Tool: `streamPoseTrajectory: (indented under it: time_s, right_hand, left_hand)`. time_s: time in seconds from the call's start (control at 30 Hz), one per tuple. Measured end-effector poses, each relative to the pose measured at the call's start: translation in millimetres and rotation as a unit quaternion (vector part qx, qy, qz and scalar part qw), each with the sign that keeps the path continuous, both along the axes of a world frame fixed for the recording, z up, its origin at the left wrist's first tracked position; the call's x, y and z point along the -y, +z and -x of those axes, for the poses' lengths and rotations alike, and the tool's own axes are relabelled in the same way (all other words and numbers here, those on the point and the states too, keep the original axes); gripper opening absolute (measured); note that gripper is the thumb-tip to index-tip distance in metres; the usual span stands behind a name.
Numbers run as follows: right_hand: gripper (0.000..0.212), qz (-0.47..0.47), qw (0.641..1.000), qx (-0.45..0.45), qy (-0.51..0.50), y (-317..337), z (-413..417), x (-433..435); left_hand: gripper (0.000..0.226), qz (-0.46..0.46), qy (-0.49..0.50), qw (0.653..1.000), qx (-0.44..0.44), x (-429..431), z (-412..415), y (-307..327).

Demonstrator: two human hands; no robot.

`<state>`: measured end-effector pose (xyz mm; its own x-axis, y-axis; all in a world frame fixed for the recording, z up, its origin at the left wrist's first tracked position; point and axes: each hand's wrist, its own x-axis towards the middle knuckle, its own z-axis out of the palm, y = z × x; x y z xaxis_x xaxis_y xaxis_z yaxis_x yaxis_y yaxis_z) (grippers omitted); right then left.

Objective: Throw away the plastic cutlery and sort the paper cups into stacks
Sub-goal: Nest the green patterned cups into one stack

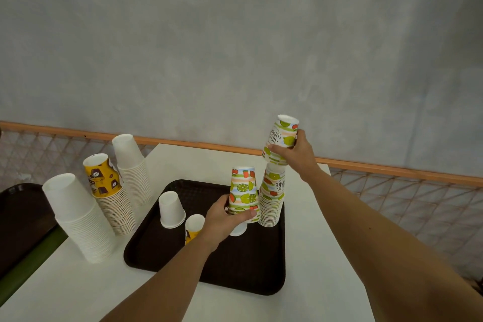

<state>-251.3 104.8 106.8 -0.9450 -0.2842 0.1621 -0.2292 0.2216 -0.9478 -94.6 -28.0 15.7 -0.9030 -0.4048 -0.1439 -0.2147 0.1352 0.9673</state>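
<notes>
Both hands are clamped on fruit-print cups. Our right hand grips a short nest of inverted cups by the lower rim, tilted slightly, held just above the fruit stack at the far right of the tray. Our left hand wraps the base of a second nest, upright and inverted, just left of that stack and touching or nearly touching it.

The coming move turns on one relation: the right-hand nest sits almost directly over the stack top, long axis near vertical, so we judge it needs only a small straightening and a descent to seat. The right hand is the nearer one.

Two white cups and a yellow cup remain loose on the tray. Three stacks, two white and one yellow, stand on the table to the left. No cutlery is visible.
</notes>
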Motion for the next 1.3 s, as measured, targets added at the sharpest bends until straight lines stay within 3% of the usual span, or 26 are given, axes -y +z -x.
streamPoseTrajectory:
  time_s: [0.4, 0.6, 0.8, 0.93, 1.1, 1.3]
  right_hand:
    - [0.068, -0.053, 0.998, 0.022, 0.01, -51.0, 1.2, -2.5]
    - [0.085, -0.087, 0.995, 0.024, 0.033, -47.7, 3.6, -6.2]
    - [0.059, -0.061, 0.996, -0.065, 0.028, -16.1, -4.1, -8.9]
    - [0.042, -0.088, 0.99, -0.024, 0.105, 7.2, -7.2, -6.7]
    - [0.052, -0.103, 0.971, 0.065, 0.205, 25.6, -3.7, -9.2]
    - [0.059, -0.076, 0.981, 0.046, 0.171, 31.6, 13.0, -12.4]
  left_hand:
    - [0.044, 0.0, 0.006, 1.0, 0.0, 2.5, 17.1, -0.9]
    - [0.044, -0.012, -0.003, 1.0, -0.014, 0.9, 23.7, 9.5]
    - [0.047, -0.021, -0.006, 0.999, -0.044, 2.3, 37.3, 26.2]
    - [0.047, -0.007, -0.022, 0.997, -0.069, 3.0, 49.1, 41.3]
    - [0.045, 0.022, -0.049, 0.994, -0.099, 0.0, 65.1, 66.5]
    - [0.045, 0.079, -0.09, 0.984, -0.132, -6.0, 95.6, 86.8]
